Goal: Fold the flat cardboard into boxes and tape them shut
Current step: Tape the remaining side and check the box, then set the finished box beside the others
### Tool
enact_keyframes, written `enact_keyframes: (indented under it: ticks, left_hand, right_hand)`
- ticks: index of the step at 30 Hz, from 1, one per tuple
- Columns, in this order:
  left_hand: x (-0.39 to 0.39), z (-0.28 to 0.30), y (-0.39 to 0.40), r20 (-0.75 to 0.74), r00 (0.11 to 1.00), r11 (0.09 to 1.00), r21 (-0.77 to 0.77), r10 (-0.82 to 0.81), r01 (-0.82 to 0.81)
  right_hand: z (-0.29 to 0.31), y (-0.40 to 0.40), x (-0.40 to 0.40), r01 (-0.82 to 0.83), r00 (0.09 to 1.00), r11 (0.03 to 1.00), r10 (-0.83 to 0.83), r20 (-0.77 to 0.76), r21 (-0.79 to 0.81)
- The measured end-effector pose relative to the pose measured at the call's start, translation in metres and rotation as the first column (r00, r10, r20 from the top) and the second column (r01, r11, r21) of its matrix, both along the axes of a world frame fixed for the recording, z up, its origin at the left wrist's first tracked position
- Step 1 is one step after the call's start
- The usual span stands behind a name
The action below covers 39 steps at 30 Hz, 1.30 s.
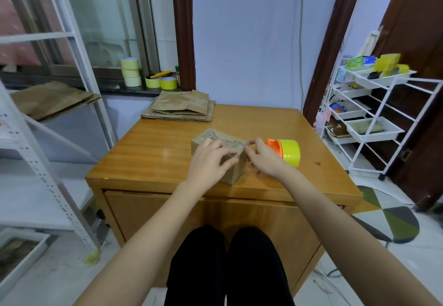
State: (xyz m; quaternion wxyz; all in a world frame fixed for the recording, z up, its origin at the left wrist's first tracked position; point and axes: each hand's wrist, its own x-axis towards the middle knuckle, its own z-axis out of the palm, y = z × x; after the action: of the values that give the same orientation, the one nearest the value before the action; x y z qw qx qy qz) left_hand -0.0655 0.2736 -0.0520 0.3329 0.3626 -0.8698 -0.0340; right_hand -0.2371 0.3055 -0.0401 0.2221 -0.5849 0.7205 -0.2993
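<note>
A small brown cardboard box (229, 145) stands folded up on the wooden table (155, 152), near its front middle. My left hand (211, 159) lies flat over the box's top with straight fingers and presses it down. My right hand (265, 159) is at the box's right corner, its thumb and fingertips pinching the flap edge there. Just right of my right hand sits a yellow tape roll in an orange dispenser (286, 152). A stack of flat cardboard blanks (179, 108) lies at the table's far left corner.
Several yellow tape rolls (130, 72) and a yellow-handled knife (159, 74) stand on the window sill behind the table. A white metal shelf (48, 104) holding more cardboard is at the left. A white wire cart (369, 118) stands at the right.
</note>
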Motion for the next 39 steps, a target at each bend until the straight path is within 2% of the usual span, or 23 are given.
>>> enact_keyframes:
  ticks: [2,3,5,6,7,9,11,13,17,21,24,27,31,36,39]
  left_hand:
    - [-0.005,-0.001,0.002,0.056,0.998,1.000,0.001,-0.004,0.004]
    - [-0.005,-0.001,0.003,0.062,0.997,0.997,0.068,-0.040,0.036]
    - [-0.002,0.006,0.004,-0.059,0.988,0.943,0.296,-0.142,0.153]
    - [0.002,0.009,0.004,-0.151,0.976,0.914,0.351,-0.158,0.202]
    - [0.007,0.011,0.001,-0.217,0.968,0.916,0.350,-0.126,0.198]
    - [0.021,0.014,-0.008,-0.281,0.959,0.939,0.338,0.042,0.058]
    - [0.035,0.016,-0.017,-0.280,0.929,0.912,0.393,0.243,-0.119]
    - [0.046,0.012,-0.026,-0.229,0.916,0.852,0.490,0.330,-0.185]
    - [0.048,0.006,-0.028,-0.236,0.911,0.734,0.671,0.339,-0.100]
    - [0.039,0.006,-0.023,-0.393,0.848,0.630,0.771,0.355,0.092]
    - [0.031,0.003,-0.021,-0.378,0.851,0.566,0.815,0.363,0.120]
    - [0.023,0.002,-0.022,-0.382,0.843,0.542,0.830,0.379,0.133]
    - [0.017,0.009,-0.022,-0.398,0.844,0.557,0.817,0.359,0.148]
    - [0.004,0.028,-0.042,-0.450,0.824,0.602,0.779,0.343,0.175]
    - [-0.009,0.040,-0.058,-0.465,0.827,0.630,0.754,0.315,0.184]
  right_hand:
    - [0.003,0.001,0.004,0.030,0.994,0.999,-0.034,0.101,0.038]
    - [0.005,0.002,0.005,0.053,0.988,0.997,-0.060,0.143,0.055]
    - [0.007,0.002,0.006,0.101,0.970,0.991,-0.117,0.214,0.085]
    - [0.008,0.002,0.006,0.117,0.961,0.989,-0.137,0.239,0.093]
    - [0.009,0.003,0.006,0.128,0.955,0.987,-0.150,0.255,0.098]
    - [0.011,0.003,0.006,0.145,0.951,0.986,-0.162,0.262,0.086]
    - [0.014,0.005,0.006,0.153,0.962,0.986,-0.163,0.218,0.060]
    - [0.016,0.007,0.008,0.154,0.973,0.985,-0.164,0.164,0.073]
    - [0.016,0.010,0.015,0.133,0.968,0.960,-0.179,0.178,0.246]
    - [0.014,0.009,0.024,0.140,0.928,0.952,-0.223,0.300,0.274]
    - [0.012,0.003,0.032,0.117,0.876,0.960,-0.220,0.430,0.253]
    - [0.012,-0.002,0.035,0.163,0.813,0.960,-0.261,0.520,0.228]
    - [0.016,-0.014,0.030,0.243,0.727,0.957,-0.288,0.624,0.159]
    - [0.029,-0.040,0.024,0.400,0.721,0.916,-0.336,0.606,0.032]
    - [0.039,-0.062,0.019,0.454,0.686,0.891,-0.352,0.637,0.004]
